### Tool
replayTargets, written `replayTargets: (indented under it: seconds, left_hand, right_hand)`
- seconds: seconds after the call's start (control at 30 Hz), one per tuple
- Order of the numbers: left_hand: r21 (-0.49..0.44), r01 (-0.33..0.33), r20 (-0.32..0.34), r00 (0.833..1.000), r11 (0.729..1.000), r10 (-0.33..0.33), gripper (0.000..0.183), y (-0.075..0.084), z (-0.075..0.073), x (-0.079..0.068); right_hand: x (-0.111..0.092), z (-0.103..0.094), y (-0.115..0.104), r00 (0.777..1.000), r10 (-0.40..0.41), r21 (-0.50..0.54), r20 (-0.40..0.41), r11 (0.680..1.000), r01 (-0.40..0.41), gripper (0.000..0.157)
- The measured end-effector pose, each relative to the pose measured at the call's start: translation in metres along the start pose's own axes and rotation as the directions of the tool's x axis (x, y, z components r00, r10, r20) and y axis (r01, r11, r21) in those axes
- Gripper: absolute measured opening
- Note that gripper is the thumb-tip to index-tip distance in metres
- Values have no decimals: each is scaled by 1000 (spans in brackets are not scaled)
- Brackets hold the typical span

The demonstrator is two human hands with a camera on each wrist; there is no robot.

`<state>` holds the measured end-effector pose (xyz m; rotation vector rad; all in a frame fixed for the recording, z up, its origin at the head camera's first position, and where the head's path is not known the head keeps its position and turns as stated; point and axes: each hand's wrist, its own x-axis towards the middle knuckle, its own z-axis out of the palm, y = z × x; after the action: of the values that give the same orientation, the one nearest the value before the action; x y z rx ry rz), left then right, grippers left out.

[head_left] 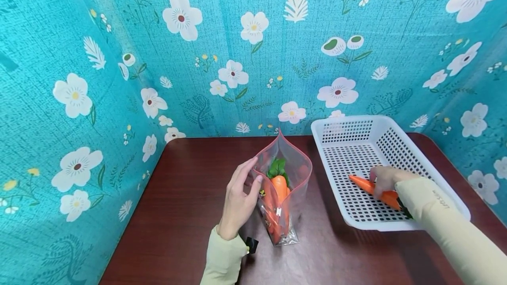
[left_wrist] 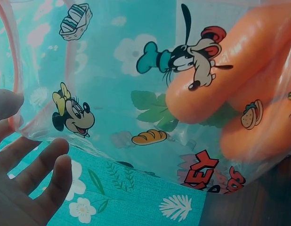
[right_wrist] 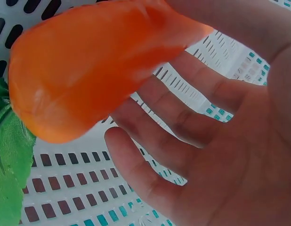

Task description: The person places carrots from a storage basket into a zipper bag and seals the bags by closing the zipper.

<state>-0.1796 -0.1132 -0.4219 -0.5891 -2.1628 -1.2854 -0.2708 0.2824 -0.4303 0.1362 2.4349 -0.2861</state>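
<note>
In the head view my left hand [head_left: 239,197] holds the rim of a clear zip bag [head_left: 297,184] with pink edging, keeping its mouth spread. Cartoon prints cover the bag, and the left wrist view shows the rim [left_wrist: 68,56] near my thumb and fingers. Inside stand several orange toy carrots [head_left: 279,187] with green leaves [head_left: 277,167]. My right hand [head_left: 386,179] reaches into the white basket [head_left: 328,162] and grips another toy carrot [right_wrist: 84,70] between thumb and fingers. That carrot's green leaf [right_wrist: 11,165] shows in the right wrist view.
The slotted basket stands on the right of the dark red-brown table [head_left: 190,197], to the right of the bag. Flowered turquoise cloth [head_left: 214,34] hangs behind the table and along both sides. A small black object [head_left: 251,244] is at my left wrist.
</note>
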Motion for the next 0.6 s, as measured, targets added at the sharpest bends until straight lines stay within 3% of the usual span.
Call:
replayTargets:
  seconds: [0.23, 0.5, 0.6]
  left_hand:
    - [10, 7, 2, 1000, 1000, -7, 44, 0, 0, 0]
    - [17, 8, 5, 1000, 1000, -8, 44, -1, 0, -1]
    - [18, 7, 5, 1000, 1000, -7, 44, -1, 0, 0]
  right_hand:
    - [8, 6, 4, 1000, -23, -34, -7, 999, 23, 58]
    - [58, 17, 26, 999, 49, -25, 2, 998, -49, 69]
    - [62, 19, 29, 999, 31, -40, -8, 999, -31, 70]
